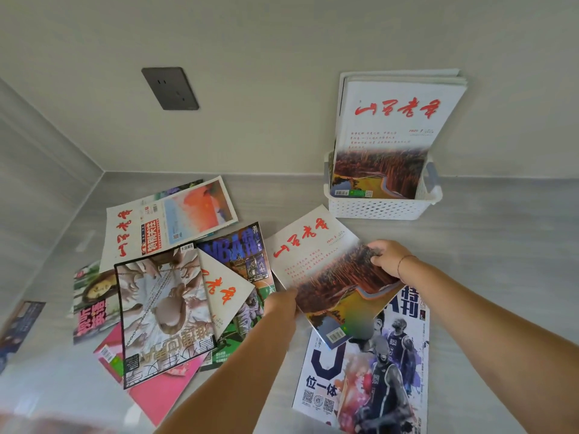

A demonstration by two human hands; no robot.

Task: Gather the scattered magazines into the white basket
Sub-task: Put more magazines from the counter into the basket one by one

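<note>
A white magazine with red calligraphy and an autumn landscape (316, 264) lies tilted in the middle of the grey surface. My left hand (282, 303) grips its near left edge and my right hand (390, 258) grips its right edge, curling the cover. The white perforated basket (376, 209) stands at the back right against the wall, with several magazines (391, 130) upright in it. A basketball magazine (369, 371) lies partly under the held one. More magazines lie scattered in a pile (169, 296) on the left.
A dark wall socket (170, 88) sits on the back wall. The surface meets walls at the back and left, forming a corner (103, 172). One dark magazine (17, 327) lies at the far left edge.
</note>
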